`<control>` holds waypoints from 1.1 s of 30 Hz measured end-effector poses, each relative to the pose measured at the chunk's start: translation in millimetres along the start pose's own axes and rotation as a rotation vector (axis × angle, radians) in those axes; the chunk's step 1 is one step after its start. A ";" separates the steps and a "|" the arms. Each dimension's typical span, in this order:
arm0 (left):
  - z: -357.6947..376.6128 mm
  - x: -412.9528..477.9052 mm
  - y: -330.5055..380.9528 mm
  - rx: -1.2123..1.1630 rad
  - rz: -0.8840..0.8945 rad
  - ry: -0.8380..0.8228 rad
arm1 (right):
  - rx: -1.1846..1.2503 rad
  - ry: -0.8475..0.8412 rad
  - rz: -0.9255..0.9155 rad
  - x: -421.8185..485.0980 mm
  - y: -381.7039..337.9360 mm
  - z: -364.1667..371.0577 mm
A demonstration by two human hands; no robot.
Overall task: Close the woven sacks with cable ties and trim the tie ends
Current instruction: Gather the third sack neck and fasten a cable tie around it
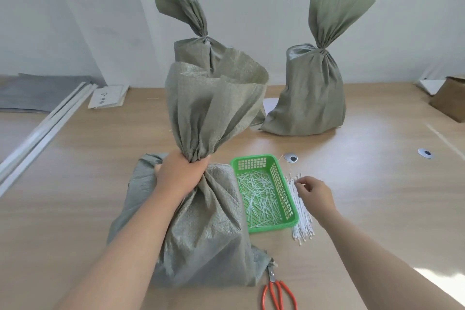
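From where I stand, the sack [201,221] bunched in the left fingers [176,158] is coarse woven plastic cloth, grey-green with a faint sheen. The back sack [181,7] and right sack [312,98], beyond those fingers, show the same weave. At the right fingertips [299,184] the ties [302,211] are smooth white plastic. Between the two sets of fingers, the basket [284,191] is glossy green plastic lattice. Nearer than the fingers, the scissors [272,274] have shiny orange handles and dull metal blades. The table [364,171] is matt, smooth, wood-grained
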State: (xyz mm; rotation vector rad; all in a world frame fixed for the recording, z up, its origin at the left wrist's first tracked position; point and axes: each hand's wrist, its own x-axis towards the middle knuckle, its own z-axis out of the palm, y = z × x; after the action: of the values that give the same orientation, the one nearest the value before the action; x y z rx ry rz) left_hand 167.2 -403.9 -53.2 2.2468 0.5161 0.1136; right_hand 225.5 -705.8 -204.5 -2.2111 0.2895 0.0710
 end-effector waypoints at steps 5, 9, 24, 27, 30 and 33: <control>-0.4 3.9 -10.4 -0.103 0.028 0.005 | 0.102 -0.029 -0.142 -9.3 -65.9 1.5; 1.0 8.5 -18.8 -0.183 0.064 0.017 | 0.190 -0.073 -0.231 -25.1 -120.5 3.0; -1.4 2.6 -31.1 -0.408 0.281 0.162 | -0.120 -0.141 -0.553 -81.6 -224.6 55.6; -1.2 3.8 -34.4 -0.387 0.303 0.169 | -0.260 -0.105 -0.620 -92.5 -231.8 60.5; 0.8 8.2 -38.9 -0.356 0.304 0.168 | -0.220 -0.069 -0.655 -96.5 -231.3 63.5; 0.7 7.0 -37.2 -0.332 0.306 0.159 | -0.280 -0.104 -0.626 -91.7 -226.7 67.4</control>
State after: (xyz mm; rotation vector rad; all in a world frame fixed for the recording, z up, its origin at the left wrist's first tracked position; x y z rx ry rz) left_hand 161.6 -379.7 -81.8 1.9821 0.2122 0.5014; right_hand 192.6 -503.0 -55.7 -2.4659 -0.5025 -0.1235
